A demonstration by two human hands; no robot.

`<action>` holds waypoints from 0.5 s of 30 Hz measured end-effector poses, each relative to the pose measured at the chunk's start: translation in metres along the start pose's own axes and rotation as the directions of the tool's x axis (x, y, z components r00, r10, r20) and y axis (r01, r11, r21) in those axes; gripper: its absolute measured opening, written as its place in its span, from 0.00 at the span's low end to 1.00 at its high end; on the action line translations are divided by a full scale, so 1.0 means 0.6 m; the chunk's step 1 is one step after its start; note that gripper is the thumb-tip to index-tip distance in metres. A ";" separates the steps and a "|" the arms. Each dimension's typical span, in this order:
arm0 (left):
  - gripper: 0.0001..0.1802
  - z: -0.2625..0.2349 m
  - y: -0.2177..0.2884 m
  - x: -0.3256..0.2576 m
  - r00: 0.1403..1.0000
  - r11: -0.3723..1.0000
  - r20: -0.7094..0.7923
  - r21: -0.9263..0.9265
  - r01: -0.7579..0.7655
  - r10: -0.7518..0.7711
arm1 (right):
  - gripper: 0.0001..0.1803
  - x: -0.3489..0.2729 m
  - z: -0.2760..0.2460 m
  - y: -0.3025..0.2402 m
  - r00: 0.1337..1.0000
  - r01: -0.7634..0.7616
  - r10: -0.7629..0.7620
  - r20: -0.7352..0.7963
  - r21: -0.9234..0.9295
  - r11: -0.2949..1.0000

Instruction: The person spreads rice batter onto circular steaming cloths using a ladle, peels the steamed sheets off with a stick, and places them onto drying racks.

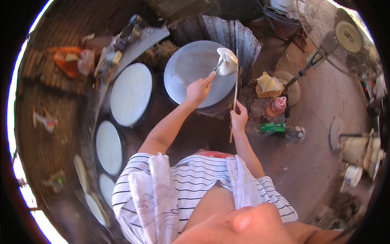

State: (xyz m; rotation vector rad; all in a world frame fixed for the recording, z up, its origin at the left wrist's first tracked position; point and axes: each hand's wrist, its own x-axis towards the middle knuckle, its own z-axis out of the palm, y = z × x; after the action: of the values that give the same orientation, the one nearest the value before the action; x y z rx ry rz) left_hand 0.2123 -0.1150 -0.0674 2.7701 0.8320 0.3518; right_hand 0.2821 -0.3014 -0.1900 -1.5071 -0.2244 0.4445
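Observation:
A large round grey flat pan [191,77] lies in front of me. My left hand [198,91] reaches over it, closed around the thin metal handle of a utensil [219,66]. A soft white folded mass [227,61] is at the utensil's far end, over the pan's right side; it hides the end itself, and I cannot tell what it is made of. My right hand [239,116] is closed on a long thin stick [235,95], held along the pan's right edge. The stick points away from me, with its near end sticking out below the hand.
Several round white discs, one a large disc [131,94], line the left side. Corrugated metal sheeting [231,34] stands behind the pan. Rightward are a green bottle [272,127], a pink object [276,105], folded yellowish pieces [269,84] and a standing fan [348,36].

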 end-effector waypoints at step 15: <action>0.29 0.030 -0.257 0.124 0.996 0.985 0.092 -0.174 0.013 0.003 | 0.27 -0.016 0.215 -0.047 0.917 0.345 -0.380 0.120 -0.716 0.607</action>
State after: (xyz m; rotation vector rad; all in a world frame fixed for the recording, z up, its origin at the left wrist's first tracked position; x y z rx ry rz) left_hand 0.1996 0.0497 -0.1157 2.5998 0.7482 0.2796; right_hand 0.2246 -0.1882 -0.1530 -2.1898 -0.7340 -0.0443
